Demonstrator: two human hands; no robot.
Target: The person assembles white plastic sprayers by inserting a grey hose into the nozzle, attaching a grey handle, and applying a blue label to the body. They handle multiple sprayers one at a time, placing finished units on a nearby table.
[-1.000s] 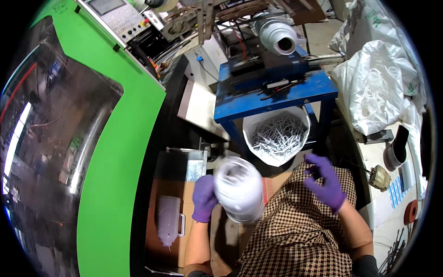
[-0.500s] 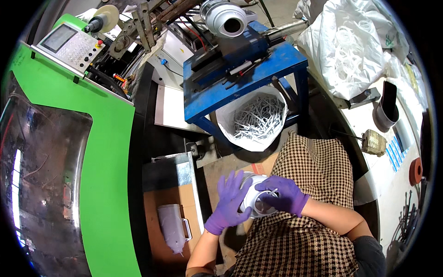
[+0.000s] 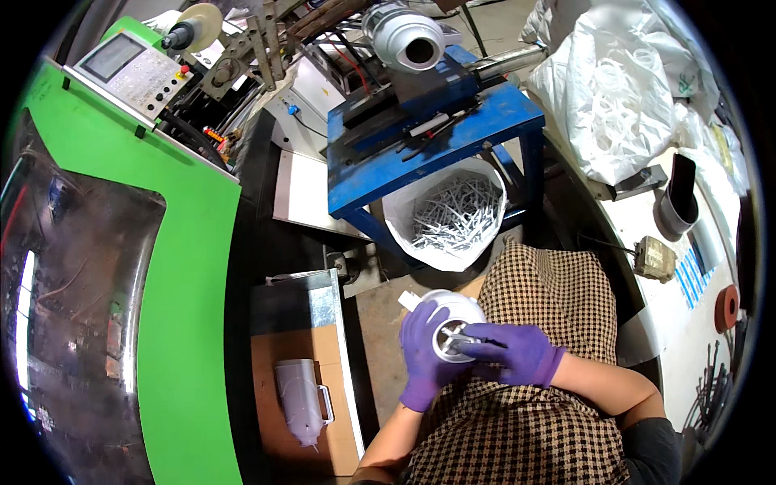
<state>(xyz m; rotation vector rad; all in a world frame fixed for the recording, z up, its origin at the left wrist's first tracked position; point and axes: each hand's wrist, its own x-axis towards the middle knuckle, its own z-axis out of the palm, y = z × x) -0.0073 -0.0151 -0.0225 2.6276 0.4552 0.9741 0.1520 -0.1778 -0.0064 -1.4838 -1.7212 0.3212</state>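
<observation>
Above my lap, my left hand in a purple glove is wrapped round a white plastic jug. The jug's round opening faces me, and a white stub sticks out at its far left. My right hand, gloved in purple too, is closed at the opening with its fingers pinched together. A small greyish-white piece shows in the mouth by those fingertips. Whether it is part of the jug or a separate thing between my fingers, I cannot make out.
A pale jug with a handle lies in the cardboard box at left. Ahead, a white-lined bin of thin plastic sticks stands under a blue metal stand. A green machine fills the left; a white table curves along the right.
The jug has turned in my left hand, bringing the stub into view at its far side. My left fingers have gone from spread to wrapped round it; my right hand has shifted slightly right.
</observation>
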